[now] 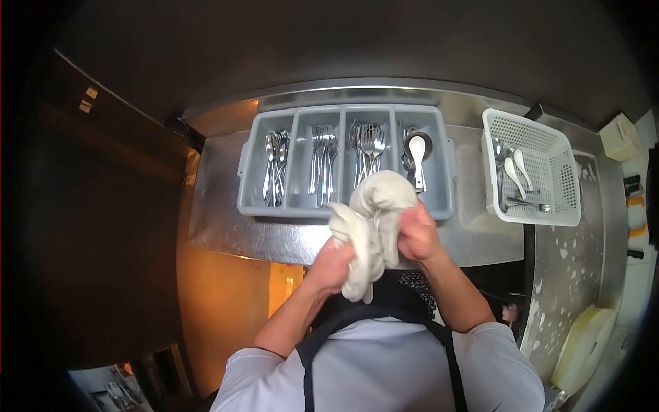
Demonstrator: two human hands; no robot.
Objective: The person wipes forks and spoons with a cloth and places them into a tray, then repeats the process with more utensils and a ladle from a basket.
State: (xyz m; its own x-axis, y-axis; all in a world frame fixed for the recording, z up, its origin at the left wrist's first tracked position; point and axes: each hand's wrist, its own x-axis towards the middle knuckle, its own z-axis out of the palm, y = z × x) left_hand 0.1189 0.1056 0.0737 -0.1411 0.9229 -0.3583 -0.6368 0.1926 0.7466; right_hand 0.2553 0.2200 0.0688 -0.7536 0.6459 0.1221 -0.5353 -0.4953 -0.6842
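A bunched off-white cloth (374,226) is between my two hands, in front of the grey cutlery tray. My left hand (331,266) grips its lower left part. My right hand (417,233) holds its right side, slightly blurred. Whether anything lies inside the folds is hidden. The grey tray (293,165) has long compartments: spoons (276,165) at the far left, forks (322,161) beside them, larger forks (371,144) in the third, and a white spoon (417,154) over a dark round ladle at the right.
A white perforated basket (566,178) with white spoons (515,172) and metal cutlery stands right of the tray. Wet metal surface (556,275) lies below it. A pale yellow block-like object (583,347) sits at the lower right, and a small box (620,136) at the upper right.
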